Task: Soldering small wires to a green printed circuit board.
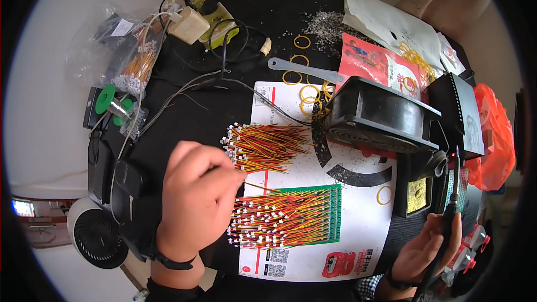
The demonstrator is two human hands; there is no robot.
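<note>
My left hand [198, 196] is closed in a pinch on a thin connector wire [260, 187], whose free end reaches right toward the top edge of a green circuit board [334, 212]. Rows of red and yellow wires [291, 218] with white plugs lie across that board. Just above it rests a loose bundle of similar wires [265, 145], plugs to the left. At the right, my right hand [428, 249] grips a soldering iron [449, 218] by its dark handle. The iron's tip points up beside its stand [436, 165], near a tray of yellow sponge [417, 196].
A black fan [383, 114] stands behind the white printed sheet [358, 235]. Rubber bands [309, 92] and metal clippings [327, 31] lie farther back. Solder spools [106, 99], cables and a power strip [215, 17] occupy the left; a red plastic bag [495, 140] hangs far right.
</note>
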